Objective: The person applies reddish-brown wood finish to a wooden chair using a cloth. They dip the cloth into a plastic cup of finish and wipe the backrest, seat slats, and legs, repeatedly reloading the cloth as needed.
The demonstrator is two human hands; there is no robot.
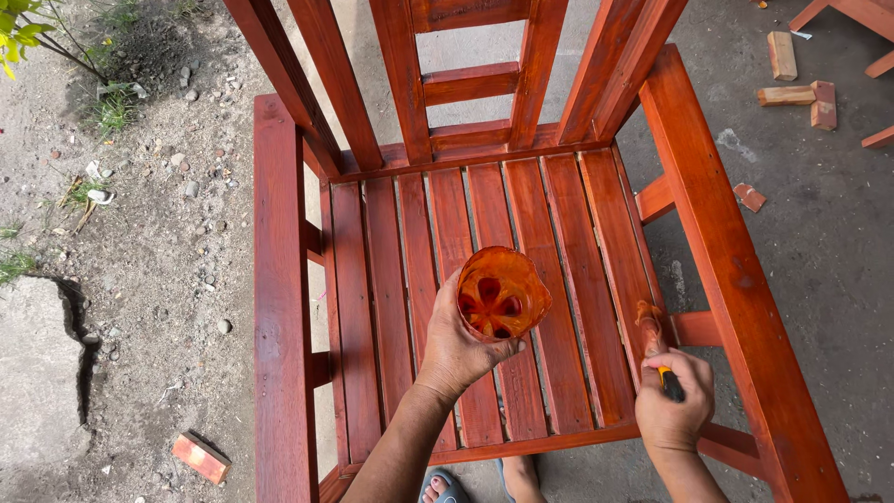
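Nearest the lens, two forearms rise from the bottom edge, with sandalled feet (445,488) on the ground beneath the seat's near rail. Left hand (458,349) wrapped from below round a cut-off plastic container (501,292), stained orange, held over the middle seat slats; its open mouth faces up, showing a moulded petal-shaped base inside. Right hand (674,402) closed in a fist on a paintbrush (652,337), dark handle with a yellow band showing just above the fingers; the orange-coated head points away and rests at the rightmost seat slat, against the side rail. Both hands work over a reddish-brown slatted wooden chair (279,307), seen from above, backrest slats rising at the far side, broad armrests left and right. Ground: gravelly dirt left of the chair, with a brick fragment (200,456) near left and a cracked concrete slab (33,382) at the left edge. Greyer, smoother ground to the right; small wood offcuts (792,79) far right, well apart from the chair.
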